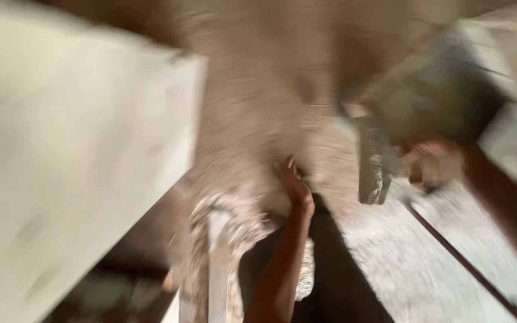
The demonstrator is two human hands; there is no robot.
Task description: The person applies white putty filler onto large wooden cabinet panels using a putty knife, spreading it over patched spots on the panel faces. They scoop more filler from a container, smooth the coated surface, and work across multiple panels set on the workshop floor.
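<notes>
The whole view is smeared by motion. My left hand reaches forward from the bottom centre, its fingers stretched against a pale sandy heap; the blur hides whether it holds anything. My right hand comes in from the right edge and is closed around the handle of a grey tool. The tool's flat blade hangs down just right of the heap, and a darker grey part of it shows above the hand.
A large pale block or slab fills the left side, close to the camera. Crumbly pale material covers the ground at lower right, crossed by a thin dark line. Dark gaps lie at the bottom centre.
</notes>
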